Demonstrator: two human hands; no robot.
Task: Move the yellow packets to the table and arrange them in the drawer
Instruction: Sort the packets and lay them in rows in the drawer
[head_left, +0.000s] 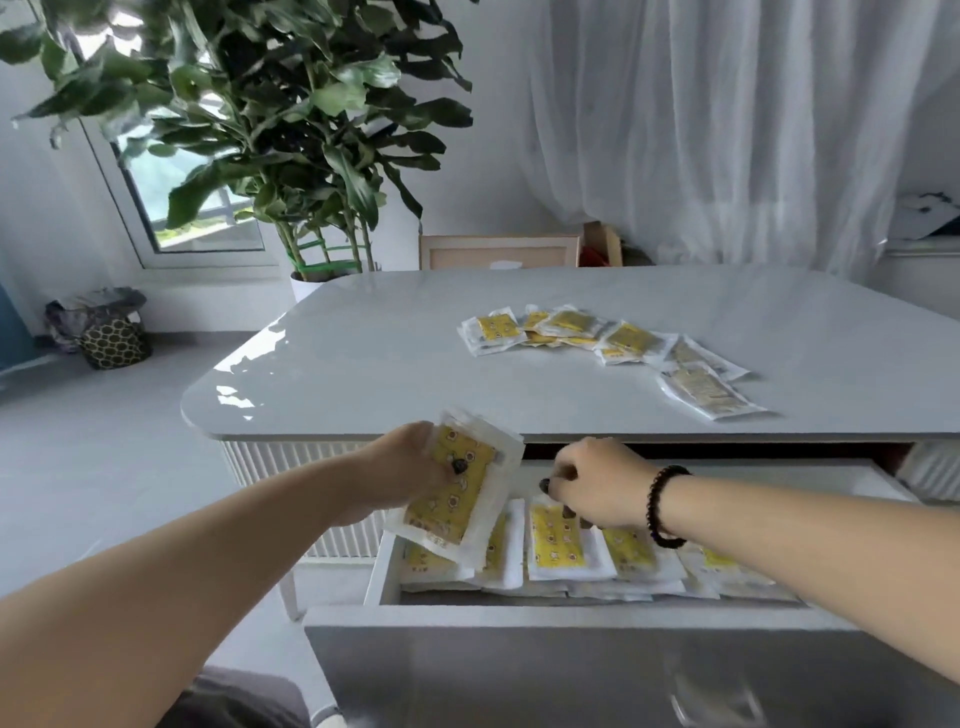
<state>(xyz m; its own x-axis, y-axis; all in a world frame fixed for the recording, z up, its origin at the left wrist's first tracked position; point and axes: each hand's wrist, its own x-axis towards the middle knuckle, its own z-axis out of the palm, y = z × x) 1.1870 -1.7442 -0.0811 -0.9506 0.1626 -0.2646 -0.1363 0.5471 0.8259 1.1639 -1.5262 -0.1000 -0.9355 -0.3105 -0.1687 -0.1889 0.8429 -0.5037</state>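
My left hand (410, 467) grips a stack of yellow packets (460, 493) over the open drawer (571, 613); right hand (592, 488) pinches one lying inside. I'd lay them flat in rows, edges lined up

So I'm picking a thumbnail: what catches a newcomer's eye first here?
The yellow packets gripped in the left hand over the open drawer, where the right hand reaches among more. Then the scattered packets on the table, and the plant behind.
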